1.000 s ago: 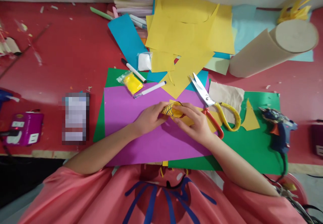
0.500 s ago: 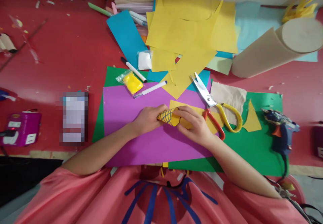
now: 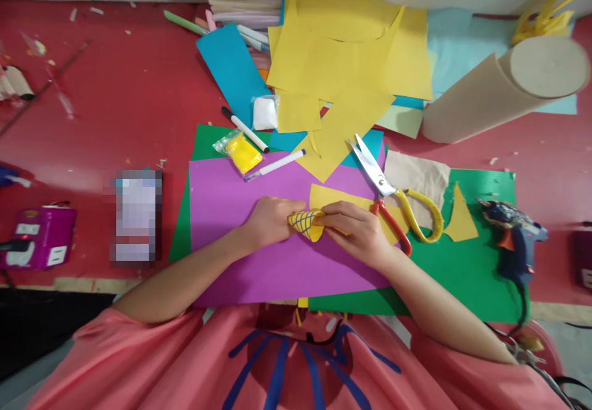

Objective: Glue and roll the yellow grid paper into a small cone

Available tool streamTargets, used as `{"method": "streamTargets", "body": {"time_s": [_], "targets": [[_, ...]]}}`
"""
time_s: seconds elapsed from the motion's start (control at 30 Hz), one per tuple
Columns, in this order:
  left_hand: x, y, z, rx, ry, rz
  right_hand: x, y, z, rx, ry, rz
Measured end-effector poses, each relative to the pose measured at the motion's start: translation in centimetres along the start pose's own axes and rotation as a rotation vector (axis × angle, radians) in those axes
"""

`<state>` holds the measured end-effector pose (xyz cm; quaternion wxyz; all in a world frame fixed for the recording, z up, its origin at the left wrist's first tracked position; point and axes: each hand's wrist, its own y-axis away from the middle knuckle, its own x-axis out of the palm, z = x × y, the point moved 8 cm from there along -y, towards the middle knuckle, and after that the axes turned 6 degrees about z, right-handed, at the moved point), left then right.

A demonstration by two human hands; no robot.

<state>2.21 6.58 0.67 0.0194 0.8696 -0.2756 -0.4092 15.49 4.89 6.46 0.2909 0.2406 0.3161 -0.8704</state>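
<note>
Both hands meet over a purple sheet [image 3: 259, 262] in front of me. My left hand [image 3: 269, 219] and my right hand [image 3: 356, 230] are closed on a small yellow paper piece [image 3: 307, 223] with dark grid lines, curled into a cone shape between the fingertips. A flat yellow strip [image 3: 340, 198] lies just beyond the right hand. Red-and-yellow scissors [image 3: 393, 194] rest open right beside the right hand.
A blue glue gun [image 3: 513, 240] lies on green paper [image 3: 462, 274] at right. Yellow and blue sheets [image 3: 342, 58], two markers [image 3: 272, 164], a yellow packet [image 3: 243, 151], a tan roll [image 3: 499, 89] lie behind. A purple device [image 3: 39, 236] sits at left on the red table [image 3: 115, 102].
The curled yellow piece has been turned and lowered a little toward me between both hands; its open end now faces down. The hands have shifted slightly closer to me.
</note>
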Motion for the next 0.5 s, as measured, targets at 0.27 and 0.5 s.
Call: {"method": "streamTargets", "body": {"time_s": [0.27,0.5], "targets": [[-1.2,0.3,0.6,0.083,0.232,-0.204,-0.9,-0.3,-1.8,0.249,-0.023,-0.067],[-2.7,-0.1,1.3,0.126,0.44,-0.301,-0.8,0.3,-3.6,0.455,-0.126,-0.039]]}}
